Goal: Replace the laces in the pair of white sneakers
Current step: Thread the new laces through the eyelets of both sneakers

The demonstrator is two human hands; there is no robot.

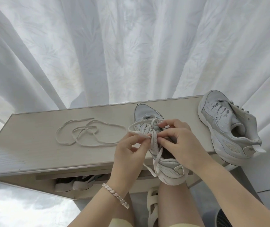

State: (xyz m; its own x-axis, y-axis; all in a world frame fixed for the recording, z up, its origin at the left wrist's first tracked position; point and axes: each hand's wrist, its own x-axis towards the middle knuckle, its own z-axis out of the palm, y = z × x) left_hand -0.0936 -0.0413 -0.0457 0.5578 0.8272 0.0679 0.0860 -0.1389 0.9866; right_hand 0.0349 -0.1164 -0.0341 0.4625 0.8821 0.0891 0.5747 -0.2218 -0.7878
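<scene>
The near sneaker (147, 115) lies on the surface (32, 145) with its long axis running away from the person, toe far and heel hanging over the near edge. The left hand (129, 149) pinches the flat end of the lace (139, 133) just left of the tongue. The right hand (181, 141) has its fingers curled over the eyelet row, gripping the sneaker. So the next eyelet sits right between both thumbs, I'd say. A loose lace (85, 127) lies further left.

Part-laced sneaker (145, 117), second sneaker (226, 126), loose lace (85, 127)
</scene>
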